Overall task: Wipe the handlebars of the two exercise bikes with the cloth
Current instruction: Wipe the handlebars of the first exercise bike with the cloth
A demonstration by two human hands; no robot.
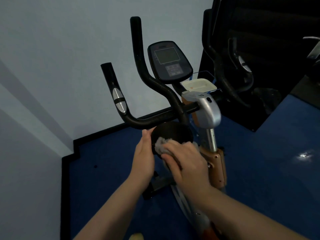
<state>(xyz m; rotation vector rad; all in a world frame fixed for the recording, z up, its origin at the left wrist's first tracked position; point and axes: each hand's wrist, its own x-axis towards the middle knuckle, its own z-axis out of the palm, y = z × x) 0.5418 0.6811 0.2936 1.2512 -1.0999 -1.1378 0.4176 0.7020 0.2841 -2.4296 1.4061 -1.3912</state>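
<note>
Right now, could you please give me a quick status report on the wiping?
Right hand pressing grey cloth on black round disc below handlebars. Left hand steadying disc's edge. Nothing in the way.

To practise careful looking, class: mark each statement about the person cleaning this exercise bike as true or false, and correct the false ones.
1. The right hand presses a grey cloth against a round black part below the handlebar. True.
2. The left hand grips the upright handlebar end. False: it steadies the edge of the round black part.
3. The console screen is lit with numbers. False: it looks dark and blank.
4. A pale tray sits behind the console. True.
5. The floor is red. False: it is blue.
</note>
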